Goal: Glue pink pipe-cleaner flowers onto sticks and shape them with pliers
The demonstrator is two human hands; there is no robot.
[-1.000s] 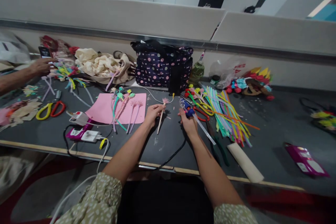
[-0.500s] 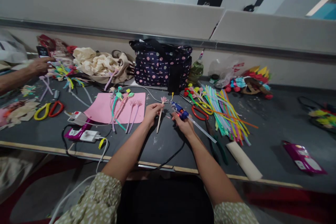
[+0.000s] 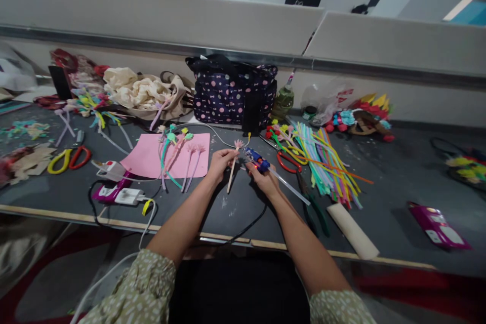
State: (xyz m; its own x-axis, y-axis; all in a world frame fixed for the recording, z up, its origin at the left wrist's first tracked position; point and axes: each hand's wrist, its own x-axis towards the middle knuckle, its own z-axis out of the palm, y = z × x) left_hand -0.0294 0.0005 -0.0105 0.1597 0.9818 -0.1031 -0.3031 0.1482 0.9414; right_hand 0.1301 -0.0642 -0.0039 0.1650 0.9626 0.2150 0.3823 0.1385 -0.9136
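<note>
Olive-green sleeves with small white dashes, pushed up near the elbows, bare forearms, no jewellery visible

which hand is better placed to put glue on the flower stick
Right. The right hand already grips the glue gun, nozzle beside the flower stick, which the left hand pinches.

Both bare forearms stretch forward, nearly parallel — the left hand [image 3: 219, 163] pinched closed, the right hand [image 3: 265, 179] curled shut just beside it, knuckles up.
</note>
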